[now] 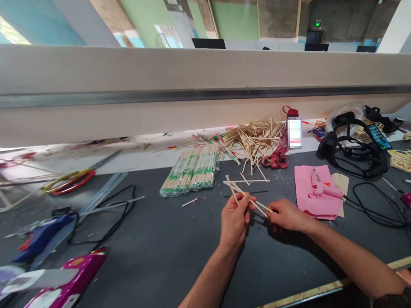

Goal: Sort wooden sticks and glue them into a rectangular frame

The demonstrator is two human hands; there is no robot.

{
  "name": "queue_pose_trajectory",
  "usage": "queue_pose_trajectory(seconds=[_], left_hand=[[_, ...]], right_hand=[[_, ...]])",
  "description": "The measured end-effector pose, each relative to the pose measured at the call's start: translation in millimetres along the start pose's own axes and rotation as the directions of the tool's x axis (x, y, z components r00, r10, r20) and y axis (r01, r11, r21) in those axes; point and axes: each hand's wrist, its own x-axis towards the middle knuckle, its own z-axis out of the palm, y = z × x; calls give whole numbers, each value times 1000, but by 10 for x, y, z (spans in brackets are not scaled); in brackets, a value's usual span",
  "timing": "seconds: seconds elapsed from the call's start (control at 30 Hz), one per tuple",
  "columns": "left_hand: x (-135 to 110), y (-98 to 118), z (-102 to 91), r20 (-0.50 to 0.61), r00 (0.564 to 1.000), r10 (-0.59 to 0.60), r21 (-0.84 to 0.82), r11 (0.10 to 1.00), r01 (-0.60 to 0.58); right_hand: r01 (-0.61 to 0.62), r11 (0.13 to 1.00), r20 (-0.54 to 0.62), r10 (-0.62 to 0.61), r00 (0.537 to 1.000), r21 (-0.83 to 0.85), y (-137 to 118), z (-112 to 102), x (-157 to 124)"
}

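Note:
Several thin wooden sticks point(247, 194) meet at a corner and spread apart in a narrow frame above the dark table. My left hand point(235, 218) is closed on them, thumb and fingers pinching near the middle. To its right, my right hand point(285, 216) pinches the end of one stick, its lower fingers curled under. Another stick point(253, 181) runs sideways from the joined corner. Just beyond my hands, loose sticks lie at the edge of a large pile of sticks point(260, 137). A short stick point(189, 202) rests to the left of my left hand.
Plastic-wrapped stick bundles point(192, 169) lie ahead. At right are a pink glue gun point(324, 187) on a pink cloth point(303, 175), red scissors point(276, 159) and a black headset point(356, 149). Large scissors point(72, 179), cables and a magenta tool point(77, 273) sit left. A partition point(160, 72) stands behind.

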Motion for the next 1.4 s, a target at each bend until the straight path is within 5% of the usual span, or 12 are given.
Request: queue_pose_trajectory(seconds=[0.13, 0.2, 0.33, 0.53, 0.7, 1.1, 1.4], left_hand=[[-36, 16, 15, -13, 998, 69, 23, 997, -68], [-32, 24, 6, -27, 996, 85, 23, 996, -84], [-9, 15, -22, -63, 994, 89, 14, 996, -88], [-49, -29, -30, -25, 997, 75, 105, 992, -72], [-130, -30, -29, 28, 992, 126, 158, 979, -129], [-278, -20, 14, 93, 971, 219, 244, 941, -236], [-437, -37, -56, 364, 862, 352, 404, 775, -487]], right_hand=[[124, 926, -143, -185, 972, -357, -29, 18, 3], [178, 896, -157, -261, 953, -408, -27, 29, 8], [165, 972, -35, -174, 984, -169, 14, 46, 28], [166, 944, -70, -193, 979, -285, 45, 72, 43], [12, 994, -67, -19, 998, -106, 40, 75, 25], [121, 973, -165, -154, 974, -194, 142, 46, -8], [40, 999, -125, -40, 991, -2, 75, 22, -28]])
